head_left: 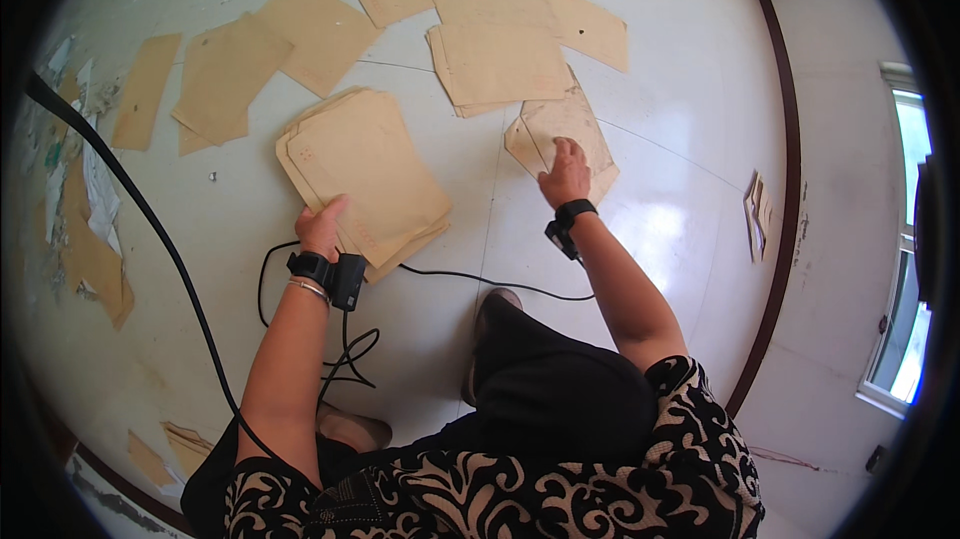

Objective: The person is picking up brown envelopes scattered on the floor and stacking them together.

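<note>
My left hand grips the lower left edge of a stack of brown paper envelopes, thumb on top and the other fingers hidden beneath. The stack is slightly fanned, with several edges showing. To the right, my right hand reaches over a stained, creased brown envelope on the floor, thumb apart from the bent fingers. Its fingertips are over the paper; whether they press on it I cannot tell. Just beyond lies a small pile of envelopes, partly overlapping the stained one.
More envelopes lie scattered across the pale tiled floor. Torn paper scraps lie along the left. A black cable runs to my left side, and another cable crosses before my feet. A wall with a window stands right.
</note>
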Demonstrator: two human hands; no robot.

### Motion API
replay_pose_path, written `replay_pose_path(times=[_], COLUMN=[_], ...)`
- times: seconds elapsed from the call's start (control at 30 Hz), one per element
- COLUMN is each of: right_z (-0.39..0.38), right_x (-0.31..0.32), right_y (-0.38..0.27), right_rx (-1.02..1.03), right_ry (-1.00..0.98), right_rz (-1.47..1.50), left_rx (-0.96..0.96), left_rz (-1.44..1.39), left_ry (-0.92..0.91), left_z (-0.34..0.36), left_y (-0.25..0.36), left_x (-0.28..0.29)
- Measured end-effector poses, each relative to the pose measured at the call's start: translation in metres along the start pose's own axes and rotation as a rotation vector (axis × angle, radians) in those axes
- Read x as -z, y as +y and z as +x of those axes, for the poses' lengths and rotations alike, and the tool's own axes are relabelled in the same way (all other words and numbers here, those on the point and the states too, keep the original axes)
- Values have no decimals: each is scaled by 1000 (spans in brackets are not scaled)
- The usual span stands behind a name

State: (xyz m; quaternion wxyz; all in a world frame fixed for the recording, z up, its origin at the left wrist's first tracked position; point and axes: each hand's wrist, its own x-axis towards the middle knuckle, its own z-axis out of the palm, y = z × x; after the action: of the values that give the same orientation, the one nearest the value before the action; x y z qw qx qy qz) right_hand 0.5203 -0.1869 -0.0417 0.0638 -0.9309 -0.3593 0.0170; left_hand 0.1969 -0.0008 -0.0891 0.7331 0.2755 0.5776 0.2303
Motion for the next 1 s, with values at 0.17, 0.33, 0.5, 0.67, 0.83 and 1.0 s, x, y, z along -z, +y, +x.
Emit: replay_pose_path(times=[0.17,0.33,0.5,0.67,0.83,1.0], right_z=[-6,-1,19,-10,-9,-10], right_x=[7,-4,10,3,-2,-4], right_y=[22,34,44,19,20,19], right_rx=[-100,-11,-218,11,65,104], right_ry=[-242,-204,-221,-220,-228,-233], right_rz=[-65,-141,99,-119,-180,-219], left_rx=[-6,-29,-44,-19,-21,-47], left_rz=[45,5,35,-2,2,2], left_ry=[51,26,21,10,-9,6], left_z=[-1,2,2,1,3,7], left_y=[-2,-4,-3,-2,-4,-8], left_x=[2,1,1,3,2,4])
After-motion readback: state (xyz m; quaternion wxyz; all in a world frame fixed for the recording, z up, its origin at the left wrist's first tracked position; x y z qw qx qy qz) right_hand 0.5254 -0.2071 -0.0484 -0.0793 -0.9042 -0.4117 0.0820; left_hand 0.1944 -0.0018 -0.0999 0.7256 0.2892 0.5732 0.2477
